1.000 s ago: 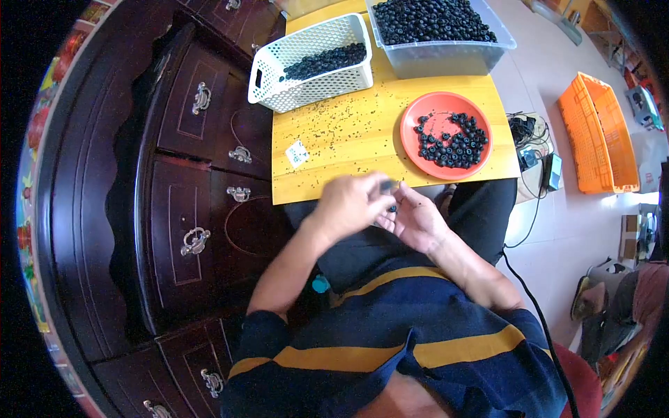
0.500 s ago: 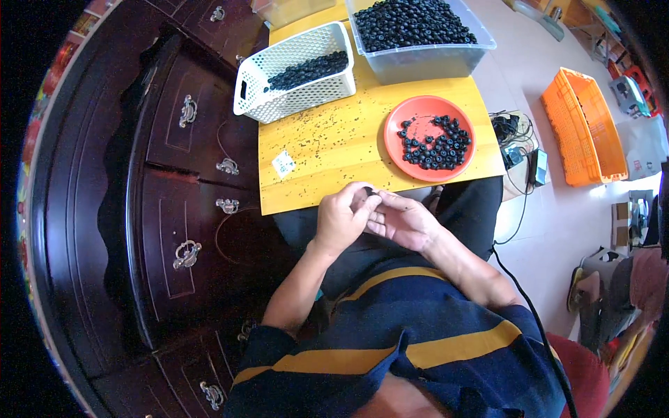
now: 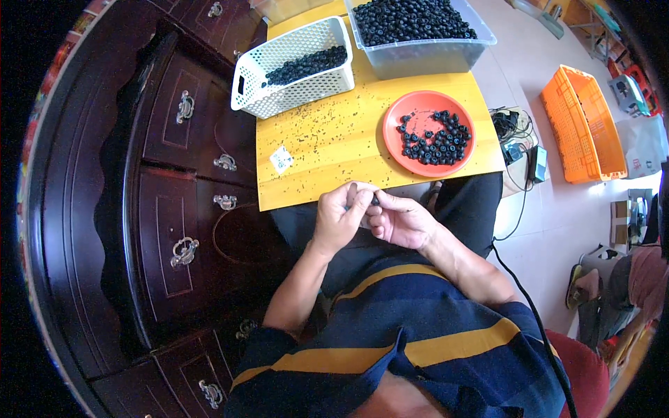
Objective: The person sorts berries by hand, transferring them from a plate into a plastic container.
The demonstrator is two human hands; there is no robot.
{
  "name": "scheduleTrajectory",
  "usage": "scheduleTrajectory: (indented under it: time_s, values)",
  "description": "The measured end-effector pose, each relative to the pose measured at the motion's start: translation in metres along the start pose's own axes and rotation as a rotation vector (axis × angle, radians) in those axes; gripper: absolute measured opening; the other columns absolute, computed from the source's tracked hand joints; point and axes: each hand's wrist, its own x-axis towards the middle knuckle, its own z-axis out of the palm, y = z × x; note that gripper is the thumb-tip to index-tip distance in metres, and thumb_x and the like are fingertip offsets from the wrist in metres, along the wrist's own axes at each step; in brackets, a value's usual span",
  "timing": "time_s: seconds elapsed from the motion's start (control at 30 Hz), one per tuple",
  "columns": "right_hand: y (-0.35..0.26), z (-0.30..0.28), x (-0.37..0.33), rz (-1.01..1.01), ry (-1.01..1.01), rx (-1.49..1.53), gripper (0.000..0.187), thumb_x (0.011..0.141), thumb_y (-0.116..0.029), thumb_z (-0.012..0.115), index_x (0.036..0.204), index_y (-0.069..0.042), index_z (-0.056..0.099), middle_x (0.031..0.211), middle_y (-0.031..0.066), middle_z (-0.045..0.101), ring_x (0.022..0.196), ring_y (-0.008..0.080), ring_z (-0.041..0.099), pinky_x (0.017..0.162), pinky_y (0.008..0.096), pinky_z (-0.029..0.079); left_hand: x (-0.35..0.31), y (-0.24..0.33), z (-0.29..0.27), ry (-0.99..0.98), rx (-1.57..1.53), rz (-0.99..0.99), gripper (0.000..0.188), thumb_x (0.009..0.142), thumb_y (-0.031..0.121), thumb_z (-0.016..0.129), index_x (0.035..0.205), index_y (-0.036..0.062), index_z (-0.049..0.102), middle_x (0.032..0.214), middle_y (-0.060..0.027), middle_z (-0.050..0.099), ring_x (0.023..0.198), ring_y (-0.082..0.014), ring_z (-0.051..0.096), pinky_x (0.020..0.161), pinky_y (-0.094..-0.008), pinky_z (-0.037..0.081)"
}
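A small piece (image 3: 375, 200) sits at the right hand (image 3: 406, 226)'s thumb tip, pinched against its curled fingers, just off the table (image 3: 327, 182)'s near edge. The left hand (image 3: 338, 219)'s thumb and forefinger nearly meet beside it; I cannot tell what they grip. On the table, a white slip (image 3: 281, 161) bears dark marks too small to read. The piece looks black, mostly hidden; black, ring-topped ones lie on the red plate (image 3: 396, 155).

Beyond the hands (image 3: 338, 219), the table (image 3: 338, 155) lies open between scrap (image 3: 281, 160) and plate (image 3: 393, 129) (specks (image 3: 315, 117) aside), basket (image 3: 300, 95) behind.
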Motion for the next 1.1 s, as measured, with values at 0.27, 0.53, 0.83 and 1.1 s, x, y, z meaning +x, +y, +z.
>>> scheduleTrajectory:
  time_s: [0.27,0.53,0.83,1.1]
  values:
    - [-0.008,0.002,-0.004,-0.097,0.014,-0.020,0.021,0.100,-0.030,0.059,0.102,-0.009,0.061,0.081,-0.0023,0.056,0.075,0.0123,0.057,0.069,0.0270,0.051,0.007,0.028,-0.018,-0.103,0.537,0.133,0.032,0.089,0.032,0.074,0.096,0.0024,0.062,0.070,-0.0078,0.066,0.062,-0.0172,0.066,0.058,-0.0317,0.050]
    - [-0.002,0.009,-0.002,-0.148,0.112,-0.099,0.015,0.102,-0.027,0.057,0.102,-0.012,0.061,0.080,-0.0027,0.060,0.068,0.0100,0.059,0.064,0.0245,0.052,0.014,0.034,-0.015,-0.146,0.818,0.327,0.044,0.088,0.049,0.071,0.085,0.0071,0.057,0.072,-0.0089,0.068,0.066,-0.0302,0.069,0.057,-0.0405,0.052]
    - [0.001,0.003,-0.002,-0.138,0.144,-0.099,0.013,0.100,-0.026,0.061,0.102,-0.013,0.059,0.076,-0.0053,0.054,0.065,0.0073,0.050,0.061,0.0230,0.045,0.017,0.026,-0.014,-0.142,0.943,0.475,0.046,0.086,0.051,0.071,0.085,0.0078,0.057,0.071,-0.0096,0.066,0.065,-0.0304,0.068,0.055,-0.0422,0.053]
    - [0.001,-0.001,0.001,-0.082,0.151,0.000,0.011,0.099,-0.023,0.059,0.098,-0.013,0.060,0.069,-0.0073,0.048,0.061,0.0069,0.044,0.058,0.0219,0.040,0.023,0.009,-0.018,-0.152,0.954,0.524,0.042,0.087,0.047,0.072,0.078,0.0083,0.060,0.066,-0.0093,0.066,0.061,-0.0289,0.068,0.054,-0.0391,0.052]
